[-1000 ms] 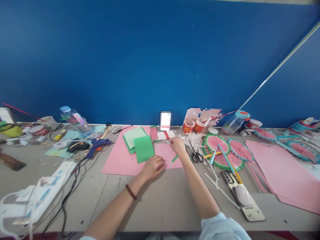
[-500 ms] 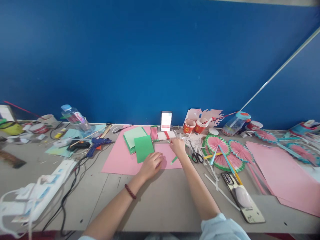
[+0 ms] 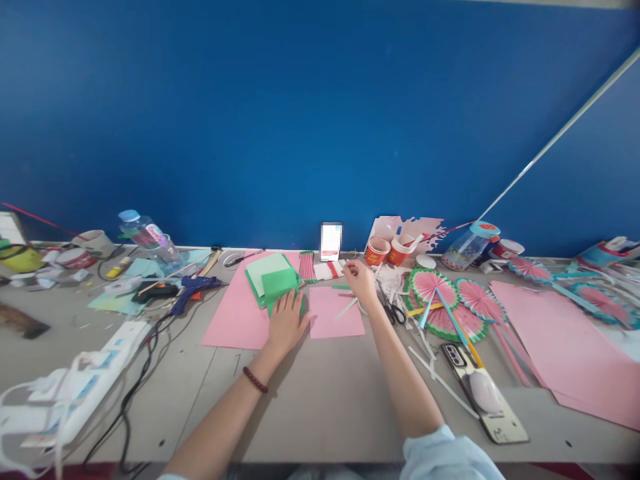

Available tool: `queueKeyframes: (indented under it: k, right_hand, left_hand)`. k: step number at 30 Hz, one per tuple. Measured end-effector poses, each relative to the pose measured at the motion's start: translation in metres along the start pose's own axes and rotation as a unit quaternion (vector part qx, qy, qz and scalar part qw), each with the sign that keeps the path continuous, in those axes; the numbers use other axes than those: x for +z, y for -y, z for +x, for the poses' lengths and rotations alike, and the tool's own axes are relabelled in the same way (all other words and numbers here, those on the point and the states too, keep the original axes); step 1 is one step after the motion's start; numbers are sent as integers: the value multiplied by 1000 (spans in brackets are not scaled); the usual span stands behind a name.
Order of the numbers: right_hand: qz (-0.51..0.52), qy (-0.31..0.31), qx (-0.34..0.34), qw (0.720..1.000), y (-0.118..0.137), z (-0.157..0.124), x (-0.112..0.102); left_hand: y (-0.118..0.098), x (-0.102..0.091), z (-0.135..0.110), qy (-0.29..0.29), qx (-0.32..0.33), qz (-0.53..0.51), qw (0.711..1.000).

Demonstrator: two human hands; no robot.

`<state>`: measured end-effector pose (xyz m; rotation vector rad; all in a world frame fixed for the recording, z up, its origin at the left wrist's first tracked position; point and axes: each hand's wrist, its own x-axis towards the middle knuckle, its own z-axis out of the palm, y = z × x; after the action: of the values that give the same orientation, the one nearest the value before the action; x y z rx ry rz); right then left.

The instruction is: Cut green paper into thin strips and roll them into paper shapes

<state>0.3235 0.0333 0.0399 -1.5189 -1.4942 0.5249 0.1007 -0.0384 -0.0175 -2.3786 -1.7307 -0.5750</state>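
Note:
My left hand (image 3: 286, 321) lies palm down with its fingers spread on a green paper sheet (image 3: 280, 283), over a stack of pale and dark green sheets (image 3: 265, 267). My right hand (image 3: 360, 280) is raised a little above a square pink sheet (image 3: 330, 323), its thumb and fingertips pinched together. Whatever is between those fingertips is too small to make out. Beneath that hand, a thin pale strip (image 3: 346, 309) and a short green strip (image 3: 341, 288) show on or over the pink square. Behind it is a white packet with a red band (image 3: 327, 269).
Black scissors (image 3: 395, 312) and white paper shreds lie right of my right hand, near red paper cups (image 3: 377, 251). Watermelon-like paper fans (image 3: 436, 288) and a phone (image 3: 485, 393) are farther right. At left are a blue glue gun (image 3: 193, 290) and a power strip (image 3: 95, 380).
My left hand has slid left from the pink square onto the green sheet and spread its fingers. My right hand has risen slightly, and the strips under it have shifted.

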Motion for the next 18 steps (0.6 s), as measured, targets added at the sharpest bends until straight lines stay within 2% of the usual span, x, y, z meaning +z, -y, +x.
queueKeyframes:
  k: [4, 6, 11, 15, 18]
  right_hand:
    - [150, -38, 21, 988, 2, 6, -9]
    - [181, -69, 19, 981, 6, 7, -15]
    - [84, -143, -47, 985, 14, 6, -33]
    - [68, -150, -69, 984, 18, 4, -43]
    - [66, -146, -79, 984, 21, 3, -47]
  left_hand:
    - [9, -2, 3, -28, -25, -11, 999]
    - [14, -3, 5, -38, -44, -15, 998]
    - [27, -4, 7, -32, -86, 20, 996]
    - [38, -4, 8, -18, -100, 13, 995]
    - [46, -4, 10, -28, -119, -9, 992]
